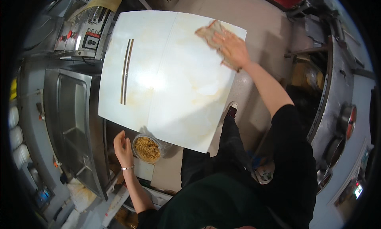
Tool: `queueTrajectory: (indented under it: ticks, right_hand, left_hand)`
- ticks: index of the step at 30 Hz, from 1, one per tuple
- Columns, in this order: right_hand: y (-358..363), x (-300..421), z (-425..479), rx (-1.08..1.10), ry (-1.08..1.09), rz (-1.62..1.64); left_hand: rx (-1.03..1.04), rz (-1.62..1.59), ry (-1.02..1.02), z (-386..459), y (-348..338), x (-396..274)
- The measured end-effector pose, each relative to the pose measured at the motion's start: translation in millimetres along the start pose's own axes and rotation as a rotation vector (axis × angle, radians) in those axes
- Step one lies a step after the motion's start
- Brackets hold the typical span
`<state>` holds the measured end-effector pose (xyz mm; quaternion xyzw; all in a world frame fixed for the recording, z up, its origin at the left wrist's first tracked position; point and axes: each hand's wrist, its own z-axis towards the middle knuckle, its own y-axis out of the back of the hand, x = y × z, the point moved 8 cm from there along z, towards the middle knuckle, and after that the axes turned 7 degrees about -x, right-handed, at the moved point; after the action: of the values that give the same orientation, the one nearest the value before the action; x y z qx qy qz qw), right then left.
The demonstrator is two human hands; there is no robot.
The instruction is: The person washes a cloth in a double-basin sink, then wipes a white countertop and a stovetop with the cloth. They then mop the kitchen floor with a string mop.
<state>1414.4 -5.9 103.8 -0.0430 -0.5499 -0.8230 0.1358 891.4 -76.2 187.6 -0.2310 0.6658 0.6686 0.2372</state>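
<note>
My right hand (230, 49) presses a beige cleaning cloth (205, 32) with reddish edges onto the far right corner of a white tabletop (178, 110). The fingers lie spread over the cloth and look slightly blurred. Off the table's near left edge hangs my left hand (123, 148), its fingers loosely bent and nothing in them; a bracelet (127, 168) circles that wrist. Right beside it stands a clear round tub (134, 145), filled with yellow-brown crumbly food (146, 148). Two long thin rods (126, 71) lie side by side on the table's left part. Yellowish smears mark the white surface.
A stainless steel sink (74, 110) runs along the left. Behind it, a machine with a control panel (92, 40) stands close to the table's far left corner. Metal pans (346, 122) line the right side by a steel counter (336, 89). My shoe (232, 108) shows on the floor.
</note>
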Motion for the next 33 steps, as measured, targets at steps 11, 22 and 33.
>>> queueTrajectory:
  ticks: [11,22,33]
  right_hand:
    - [13.6,97.5,-92.7,-0.114,-0.224,0.467]
    - [58.6,69.7,-143.5,0.562,-1.18,1.985]
    - [160.7,-204.8,0.2,-0.014,-1.167,2.328]
  left_hand:
    - [-0.002,-0.41,0.183,-107.2,-91.1,-201.9]
    - [-0.006,-0.445,-0.126,-57.8,-177.5,-360.3]
    - [0.5,-0.52,-0.11,78.6,-386.2,-549.3]
